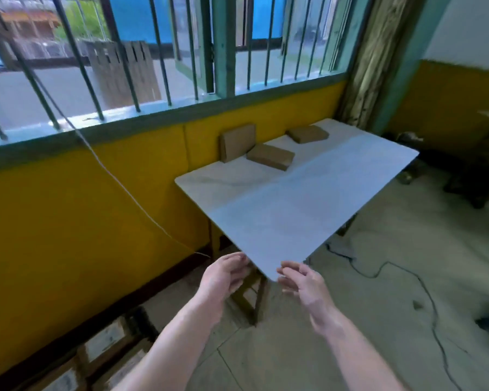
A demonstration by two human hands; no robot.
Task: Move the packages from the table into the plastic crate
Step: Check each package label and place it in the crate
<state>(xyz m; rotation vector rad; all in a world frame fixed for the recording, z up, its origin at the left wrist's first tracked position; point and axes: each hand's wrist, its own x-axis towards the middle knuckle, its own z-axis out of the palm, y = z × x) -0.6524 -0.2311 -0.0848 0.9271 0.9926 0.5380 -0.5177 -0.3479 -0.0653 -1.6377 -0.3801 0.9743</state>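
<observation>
— Start with the hands. What are they doing?

— Both bare forearms are reaching forward. The left hand (223,277) and the right hand (304,283) are hovering on either side of the near corner of the table (294,215). Their fingers are loosely curled and gripping nothing. I cannot tell whether any fingertip is touching the edge.

— Surface and room?

— The pale, flat tabletop is standing over a cracked concrete floor (266,362). A dark cable (378,273) is trailing across the floor on the right. Blurred cartons (105,348) are sitting low on the left against the yellow wall (82,198). A barred window (153,52) is running above that wall, and a thin white cord (119,182) is hanging down from it.

— And the packages?

— Three brown ones are sitting along the table's far side by the wall, well apart from both hands. The upright package (237,142) is leaning against the wall. The middle package (270,157) is lying flat just beside it. The far package (308,134) is lying flat further along.
</observation>
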